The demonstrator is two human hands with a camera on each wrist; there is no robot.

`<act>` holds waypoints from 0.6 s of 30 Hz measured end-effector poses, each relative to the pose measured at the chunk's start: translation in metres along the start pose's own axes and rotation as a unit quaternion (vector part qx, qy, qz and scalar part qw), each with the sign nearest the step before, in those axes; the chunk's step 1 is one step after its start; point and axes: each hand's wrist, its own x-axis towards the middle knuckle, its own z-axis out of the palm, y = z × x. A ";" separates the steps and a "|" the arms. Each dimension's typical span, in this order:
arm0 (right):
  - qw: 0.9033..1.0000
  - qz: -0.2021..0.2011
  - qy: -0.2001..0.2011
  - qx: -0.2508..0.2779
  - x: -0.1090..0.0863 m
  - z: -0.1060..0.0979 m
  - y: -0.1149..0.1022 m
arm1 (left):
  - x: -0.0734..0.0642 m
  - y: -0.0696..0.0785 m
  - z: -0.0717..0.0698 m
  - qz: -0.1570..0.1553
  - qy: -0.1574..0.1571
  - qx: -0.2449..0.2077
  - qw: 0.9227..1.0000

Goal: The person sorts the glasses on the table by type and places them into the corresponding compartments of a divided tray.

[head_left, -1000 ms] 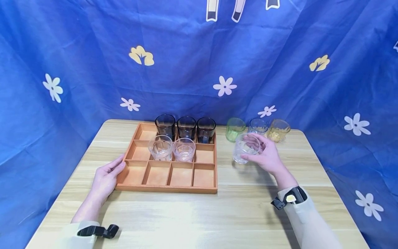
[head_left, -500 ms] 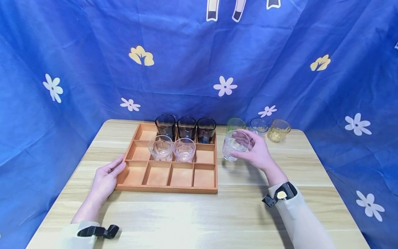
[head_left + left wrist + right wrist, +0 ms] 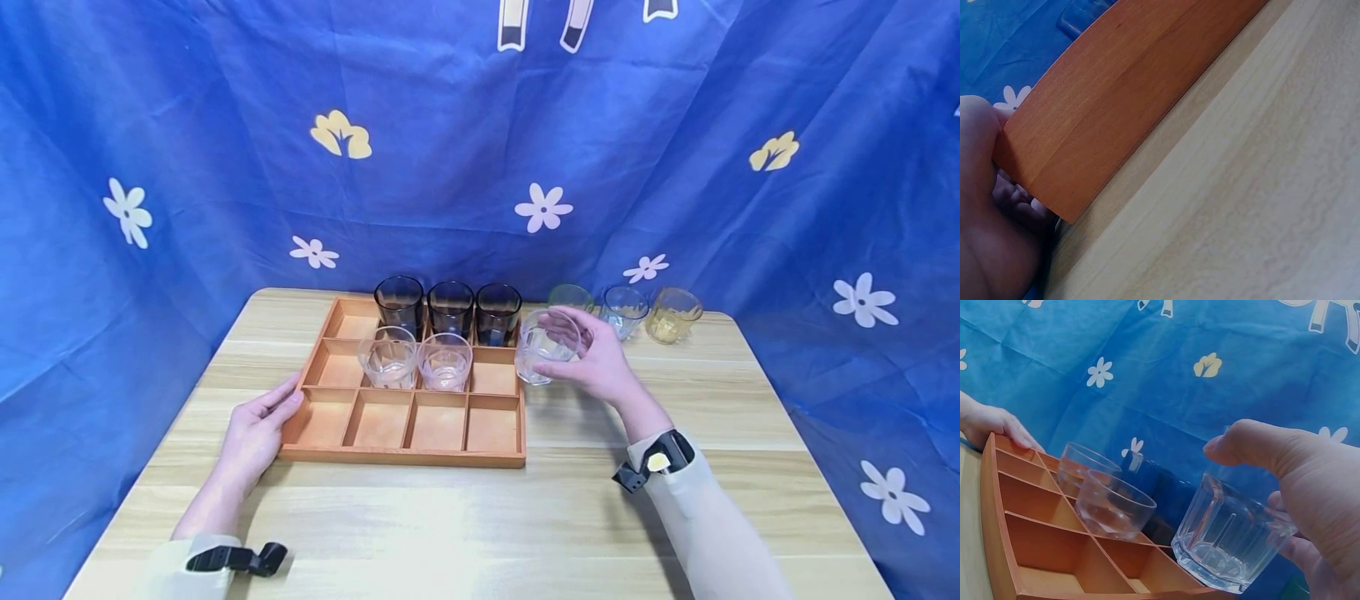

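Note:
My right hand (image 3: pixel 588 357) grips a clear drinking glass (image 3: pixel 1229 540), thumb on one side and fingers round the other. The glass overlaps the right rim of a divided wooden tray (image 3: pixel 405 457) in the head view. At the tray's left side, my left hand (image 3: pixel 251 433) holds the wall near the front corner, as the left wrist view also shows. Two clear glasses (image 3: pixel 445 367) stand in the tray's middle row, in its second and third compartments. Three dark glasses (image 3: pixel 400 302) fill the back row from the second compartment rightward.
Behind my right hand, at the table's back edge, stand a green glass (image 3: pixel 570 296), mostly hidden, a pale clear glass (image 3: pixel 625 310) and an amber glass (image 3: pixel 673 317). A blue patterned cloth (image 3: pixel 450 167) hangs round the wooden table (image 3: pixel 375 533).
My right hand has carried the clear glass leftward from the open table to the tray's right rim, now covering more of the green glass. My left hand and the tray have stayed put.

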 end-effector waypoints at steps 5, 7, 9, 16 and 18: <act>1.000 -0.007 -0.008 -0.017 0.005 0.008 0.002 | 0.000 0.000 0.000 0.006 0.002 0.003 1.000; 1.000 -0.009 -0.011 -0.022 0.007 0.011 0.003 | 0.001 0.000 0.000 0.007 0.003 0.004 1.000; 1.000 -0.012 -0.013 -0.020 0.009 0.014 0.005 | 0.001 -0.001 0.000 0.007 0.002 0.004 1.000; 1.000 -0.017 -0.016 -0.016 0.013 0.024 0.015 | 0.001 -0.001 0.000 0.006 0.004 0.005 1.000; 1.000 -0.019 -0.018 -0.011 0.015 0.027 0.017 | 0.001 -0.001 0.000 0.007 0.004 0.005 1.000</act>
